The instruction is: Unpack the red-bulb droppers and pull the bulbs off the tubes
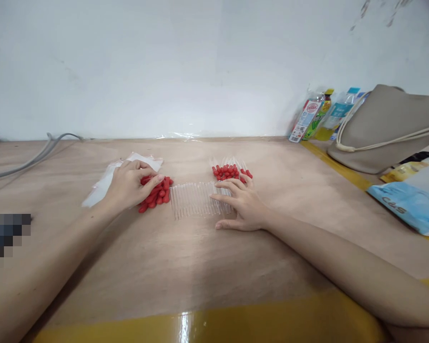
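Small red rubber bulbs (159, 194) lie in a loose pile at centre left. My left hand (132, 183) reaches over this pile, thumb and index fingertips close together at its top; whatever they pinch is hidden. To the right of the pile, clear thin plastic tubes (191, 197) lie side by side in a row. My right hand (243, 205) rests on the row's right end, fingers spread and thumb on the table. Just behind that hand is a bunch of clear droppers with red bulbs (227, 171) on their near ends.
White plastic bags (103, 183) lie behind my left hand. A grey cable (32, 162) runs along the left. At the right stand bottles (339, 114), a carton (305, 119) and a grey-beige bag (389, 124), with a blue packet (402, 205) nearer. Yellow tape (136, 328) edges the table.
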The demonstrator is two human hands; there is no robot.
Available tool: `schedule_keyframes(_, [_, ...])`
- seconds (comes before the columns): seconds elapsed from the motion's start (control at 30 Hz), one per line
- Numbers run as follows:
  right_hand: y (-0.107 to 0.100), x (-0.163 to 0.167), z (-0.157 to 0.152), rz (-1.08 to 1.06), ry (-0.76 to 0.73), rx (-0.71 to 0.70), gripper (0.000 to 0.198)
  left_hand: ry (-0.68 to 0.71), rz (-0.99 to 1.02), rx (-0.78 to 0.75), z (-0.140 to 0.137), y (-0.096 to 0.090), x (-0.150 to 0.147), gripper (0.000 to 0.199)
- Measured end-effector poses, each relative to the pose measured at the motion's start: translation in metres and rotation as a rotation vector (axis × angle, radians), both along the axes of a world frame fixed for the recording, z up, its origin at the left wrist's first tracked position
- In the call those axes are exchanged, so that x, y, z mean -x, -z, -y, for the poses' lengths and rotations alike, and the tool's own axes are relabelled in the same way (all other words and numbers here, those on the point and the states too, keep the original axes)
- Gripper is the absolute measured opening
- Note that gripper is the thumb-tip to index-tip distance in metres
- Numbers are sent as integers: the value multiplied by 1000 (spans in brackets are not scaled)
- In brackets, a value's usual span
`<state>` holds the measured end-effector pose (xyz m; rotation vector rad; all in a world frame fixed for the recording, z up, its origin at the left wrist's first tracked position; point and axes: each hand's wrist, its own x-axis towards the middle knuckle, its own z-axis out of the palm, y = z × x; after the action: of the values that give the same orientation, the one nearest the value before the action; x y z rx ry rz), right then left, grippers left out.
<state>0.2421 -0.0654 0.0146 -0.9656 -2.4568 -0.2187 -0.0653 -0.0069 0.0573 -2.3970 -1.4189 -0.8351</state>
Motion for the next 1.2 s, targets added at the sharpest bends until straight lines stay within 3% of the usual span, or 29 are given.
schedule_keyframes(0.13, [2, 0, -6, 14, 2, 11, 54, 53, 85, -52, 6, -2, -12, 23])
schedule_keyframes(0.27, [4, 3, -11, 8, 12, 21, 50, 129, 6, 46, 10, -1, -40, 25])
schedule_keyframes(0.37, [5, 3, -12, -4, 13, 22, 52, 67, -70, 140, 3, -2, -72, 26])
schedule_keyframes(0.47, [5, 3, -12, -35, 19, 15, 59, -94, -92, 294, -14, -6, -107, 31])
schedule_keyframes(0.57, [5, 3, -11, -87, 28, -8, 61, -240, -34, 609, -33, -11, -136, 40])
schedule_keyframes(0.67, [5, 4, -10, -130, 41, -29, 54, -285, -4, 763, -44, -14, -153, 42])
schedule_keyframes(0.9, [4, 6, -9, -176, 75, -40, 40, -256, 108, 878, -53, -6, -161, 27])
schedule_keyframes(1.2, [4, 4, -9, -192, 100, -42, 38, -126, 279, 934, -55, -6, -142, 24])
